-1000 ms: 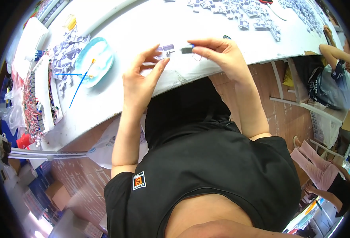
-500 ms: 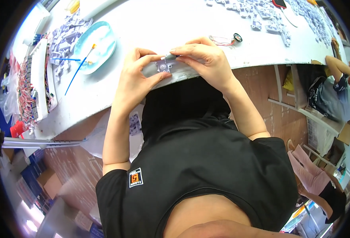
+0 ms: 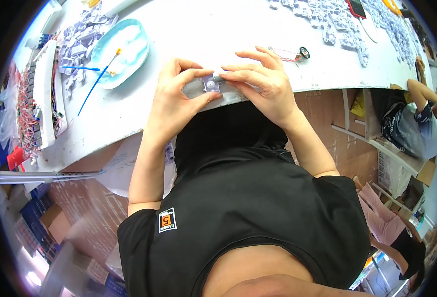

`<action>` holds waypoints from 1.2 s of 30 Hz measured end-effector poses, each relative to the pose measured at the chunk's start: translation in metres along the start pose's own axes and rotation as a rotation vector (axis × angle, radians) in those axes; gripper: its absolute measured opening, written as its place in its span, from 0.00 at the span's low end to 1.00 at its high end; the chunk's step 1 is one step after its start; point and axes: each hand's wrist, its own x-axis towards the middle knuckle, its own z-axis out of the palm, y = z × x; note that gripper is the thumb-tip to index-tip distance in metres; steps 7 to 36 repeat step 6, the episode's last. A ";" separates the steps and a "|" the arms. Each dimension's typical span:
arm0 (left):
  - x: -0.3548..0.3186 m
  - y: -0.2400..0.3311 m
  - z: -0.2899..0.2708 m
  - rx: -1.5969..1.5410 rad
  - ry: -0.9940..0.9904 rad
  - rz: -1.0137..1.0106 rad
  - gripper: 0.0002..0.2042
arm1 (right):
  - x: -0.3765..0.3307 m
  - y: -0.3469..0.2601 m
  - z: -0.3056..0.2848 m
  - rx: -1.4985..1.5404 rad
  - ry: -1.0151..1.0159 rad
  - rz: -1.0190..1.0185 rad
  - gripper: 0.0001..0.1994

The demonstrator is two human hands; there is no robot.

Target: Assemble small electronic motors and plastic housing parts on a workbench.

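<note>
Just above the table's front edge, my left hand [image 3: 171, 96] grips a small pale-grey plastic part [image 3: 210, 84] between thumb and forefinger. The part has a round raised middle and small lugs. My right hand [image 3: 265, 86] is at its right side, thumb and forefinger pinched on a small grey cylindrical piece [image 3: 218, 77] that touches the part's upper edge. The fingertips partly cover this piece, so its exact kind cannot be made out. The other fingers of my right hand are raised and spread.
On the left are a light-blue dish [image 3: 143, 59] of white paste with blue-handled brushes [image 3: 92, 90], grey plastic parts [image 3: 80, 42] and a bundle of wired pieces [image 3: 27, 109]. A small round black speaker [image 3: 303, 52], more grey parts [image 3: 330, 24] and a phone [image 3: 357, 8] lie right. Another person [image 3: 416, 123] sits far right.
The plastic part has tilted a little in my left hand. My right hand's outer fingers have lifted and spread, and the grey cylindrical piece shows more clearly. The whole view has shifted slightly.
</note>
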 end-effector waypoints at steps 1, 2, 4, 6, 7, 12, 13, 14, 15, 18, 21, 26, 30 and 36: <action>0.000 0.000 0.000 0.006 0.002 0.007 0.19 | 0.000 0.000 -0.001 -0.004 -0.014 0.009 0.12; 0.000 0.000 0.000 0.011 0.004 0.014 0.19 | 0.000 -0.001 0.000 -0.004 -0.016 0.010 0.12; 0.000 -0.001 0.001 0.009 0.003 0.020 0.19 | 0.000 -0.002 0.001 0.079 -0.017 0.082 0.10; 0.000 -0.002 0.001 0.010 0.001 0.027 0.19 | 0.000 -0.005 0.000 0.067 -0.035 0.100 0.09; 0.000 -0.002 0.001 0.010 0.001 0.027 0.19 | 0.000 -0.005 0.000 0.067 -0.035 0.100 0.09; 0.000 -0.002 0.001 0.010 0.001 0.027 0.19 | 0.000 -0.005 0.000 0.067 -0.035 0.100 0.09; 0.000 -0.002 0.001 0.010 0.001 0.027 0.19 | 0.000 -0.005 0.000 0.067 -0.035 0.100 0.09; 0.000 -0.002 0.001 0.010 0.001 0.027 0.19 | 0.000 -0.005 0.000 0.067 -0.035 0.100 0.09; 0.000 -0.002 0.001 0.010 0.001 0.027 0.19 | 0.000 -0.005 0.000 0.067 -0.035 0.100 0.09; 0.000 -0.002 0.001 0.010 0.001 0.027 0.19 | 0.000 -0.005 0.000 0.067 -0.035 0.100 0.09; 0.000 -0.002 0.001 0.010 0.001 0.027 0.19 | 0.000 -0.005 0.000 0.067 -0.035 0.100 0.09; 0.000 -0.002 0.001 0.010 0.001 0.027 0.19 | 0.000 -0.005 0.000 0.067 -0.035 0.100 0.09; 0.000 -0.002 0.001 0.010 0.001 0.027 0.19 | 0.000 -0.005 0.000 0.067 -0.035 0.100 0.09; 0.000 -0.002 0.001 0.010 0.001 0.027 0.19 | 0.000 -0.005 0.000 0.067 -0.035 0.100 0.09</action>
